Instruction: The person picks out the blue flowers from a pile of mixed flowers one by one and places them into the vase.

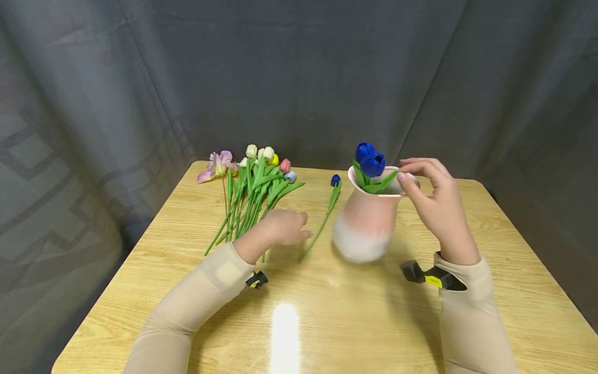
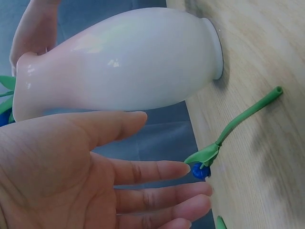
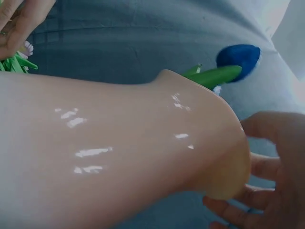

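A pink-and-white vase [image 1: 362, 223] stands right of the table's middle, leaning a little rightward in the head view. Two blue tulips [image 1: 372, 162] with green leaves rise from its mouth. My right hand [image 1: 436, 200] holds the rim on the right side, its fingers partly behind the rim in the right wrist view. Left of the vase, a single blue tulip [image 1: 335, 180] lies on the table, its stem toward me. Over the table beside that stem is my left hand [image 1: 285, 227], fingers extended and palm bare in the left wrist view.
A bunch of tulips [image 1: 254, 192] in white, yellow, pink and pale blue lies at the back left, partly behind my left forearm. Next to it is a pink-purple flower [image 1: 218, 165]. Dark curtains [image 1: 299, 78] hang behind the wooden table [image 1: 336, 322].
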### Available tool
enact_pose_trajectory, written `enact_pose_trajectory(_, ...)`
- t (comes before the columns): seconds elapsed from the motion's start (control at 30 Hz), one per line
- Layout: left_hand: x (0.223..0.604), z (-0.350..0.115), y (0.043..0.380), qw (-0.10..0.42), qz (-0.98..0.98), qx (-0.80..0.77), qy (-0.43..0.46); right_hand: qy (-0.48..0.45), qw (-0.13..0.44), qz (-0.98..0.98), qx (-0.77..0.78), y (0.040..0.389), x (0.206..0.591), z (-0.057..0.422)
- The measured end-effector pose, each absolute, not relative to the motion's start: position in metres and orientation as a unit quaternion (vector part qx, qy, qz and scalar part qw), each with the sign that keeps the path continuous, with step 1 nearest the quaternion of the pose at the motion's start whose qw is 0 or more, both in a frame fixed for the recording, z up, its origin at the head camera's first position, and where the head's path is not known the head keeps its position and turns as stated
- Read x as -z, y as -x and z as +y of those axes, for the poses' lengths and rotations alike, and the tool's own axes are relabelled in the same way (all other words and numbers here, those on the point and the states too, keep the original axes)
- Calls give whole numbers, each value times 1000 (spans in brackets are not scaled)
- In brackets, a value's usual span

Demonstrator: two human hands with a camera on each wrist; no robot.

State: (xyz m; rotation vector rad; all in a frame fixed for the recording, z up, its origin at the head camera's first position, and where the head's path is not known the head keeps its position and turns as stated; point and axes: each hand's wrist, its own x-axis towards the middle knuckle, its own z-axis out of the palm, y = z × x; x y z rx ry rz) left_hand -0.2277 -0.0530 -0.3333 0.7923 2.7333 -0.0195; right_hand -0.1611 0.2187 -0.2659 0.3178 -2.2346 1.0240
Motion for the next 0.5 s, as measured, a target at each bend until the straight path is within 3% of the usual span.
enact_pose_trajectory(0.27, 333, -54, 228, 146, 950, 11, -274, -185, 354, -782, -479, 162, 271, 245)
enact_pose_trajectory(0.37, 333, -54, 229, 148, 951, 10, -272, -213, 332, -781, -485, 164, 274, 257)
enact_pose_trajectory(0.5, 334, -54, 229, 151, 951, 8, -268, -211, 256, -828, -452, 165, 278, 268)
